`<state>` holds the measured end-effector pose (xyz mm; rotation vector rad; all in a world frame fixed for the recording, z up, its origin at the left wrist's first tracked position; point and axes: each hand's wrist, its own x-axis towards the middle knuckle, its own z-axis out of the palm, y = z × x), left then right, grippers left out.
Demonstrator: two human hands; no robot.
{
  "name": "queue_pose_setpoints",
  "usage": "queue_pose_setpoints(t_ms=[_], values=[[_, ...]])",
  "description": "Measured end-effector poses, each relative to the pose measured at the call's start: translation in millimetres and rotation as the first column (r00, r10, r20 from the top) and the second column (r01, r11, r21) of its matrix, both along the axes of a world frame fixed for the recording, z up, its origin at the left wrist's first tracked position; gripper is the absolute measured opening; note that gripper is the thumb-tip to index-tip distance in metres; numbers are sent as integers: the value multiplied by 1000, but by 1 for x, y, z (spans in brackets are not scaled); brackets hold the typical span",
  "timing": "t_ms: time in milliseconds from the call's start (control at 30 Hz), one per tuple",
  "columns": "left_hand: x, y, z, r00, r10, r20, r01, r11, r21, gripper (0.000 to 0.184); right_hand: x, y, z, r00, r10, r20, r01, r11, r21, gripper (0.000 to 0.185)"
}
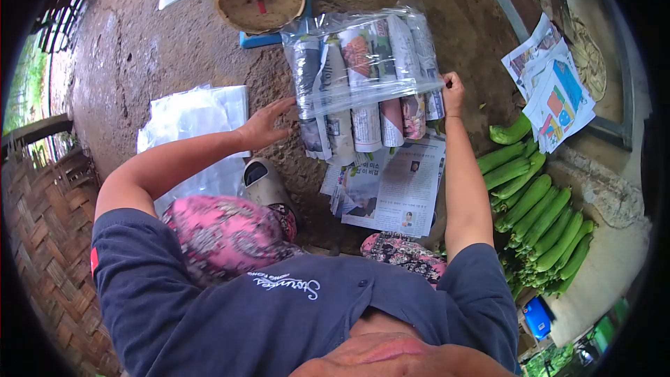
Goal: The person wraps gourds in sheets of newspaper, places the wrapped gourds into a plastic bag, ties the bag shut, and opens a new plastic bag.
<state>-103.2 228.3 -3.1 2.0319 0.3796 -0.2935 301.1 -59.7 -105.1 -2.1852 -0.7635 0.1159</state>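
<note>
Clear plastic (370, 100) is bunching in the right hand (453, 91), whose fingers are pinching its edge; the left hand (269, 126) is opening its fingers beside the opposite end, and whether they're touching I can't tell. Between them, newspaper-wrapped rolls (364, 124) are lying side by side, partly under the film. They seem to be getting covered, and the next pull is calling for steady, even tension, with the rolls kept together. Loose newspaper (408, 192) is lying just nearer the body, and green gourds (541, 213) are lying off to the right.
</note>
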Motion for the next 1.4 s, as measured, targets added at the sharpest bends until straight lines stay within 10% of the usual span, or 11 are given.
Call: queue_pose_setpoints(t_ms=[67,300,433,767,1033,1400], values=[[-6,-3,-18,996,-56,75,39,978,206,62,0,3,18,997,74,-6,-74,996,-48,16],[13,-60,-76,764,453,458,-511,859,3,46,-13,4,82,892,438,111,-360,837,-413,15],[17,-39,-75,879,270,393,-362,914,183,34,-3,14,76,876,467,125,-380,825,-418,8],[12,-29,-41,846,351,401,-324,936,-135,21,-30,12,107,974,222,-46,-226,969,-103,22],[9,-32,-3,839,268,474,-333,941,57,17,-50,-17,107,929,346,129,-240,831,-501,2],[-6,-43,17,774,506,382,-480,861,-168,16,-90,-29,165,880,471,63,-420,833,-359,54]])
